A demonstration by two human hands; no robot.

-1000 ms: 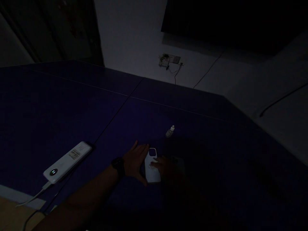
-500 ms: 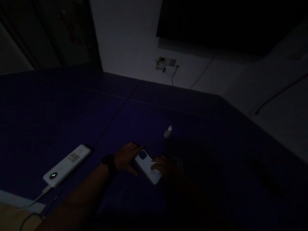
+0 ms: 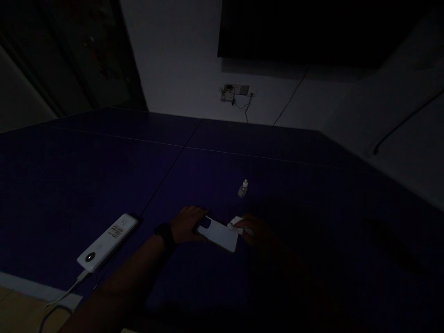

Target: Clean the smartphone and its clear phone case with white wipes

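A pale phone case (image 3: 219, 234) with a dark camera cut-out lies on the dark blue table; whether a phone is inside, I cannot tell. My left hand (image 3: 188, 225), with a dark watch on the wrist, grips its camera end between thumb and fingers. At the opposite end, my right hand (image 3: 252, 229) pinches a crumpled white tissue (image 3: 237, 224) by the case's upper right corner. Deep shadow hides much of the right hand and arm. Beyond the case stands a small clear bottle (image 3: 243, 189) with a white cap.
On the left lies a white power bank (image 3: 108, 241) with a cable (image 3: 69, 290) running off the near edge. A seam (image 3: 166, 173) crosses the blue table (image 3: 138, 159). Behind it, the wall carries sockets (image 3: 236, 91), cords and a large dark screen (image 3: 298, 32).
My right hand with the tissue has moved from the middle of the case to its right edge. The case has turned, its lower end swinging up and right, and my left hand has closed around it.
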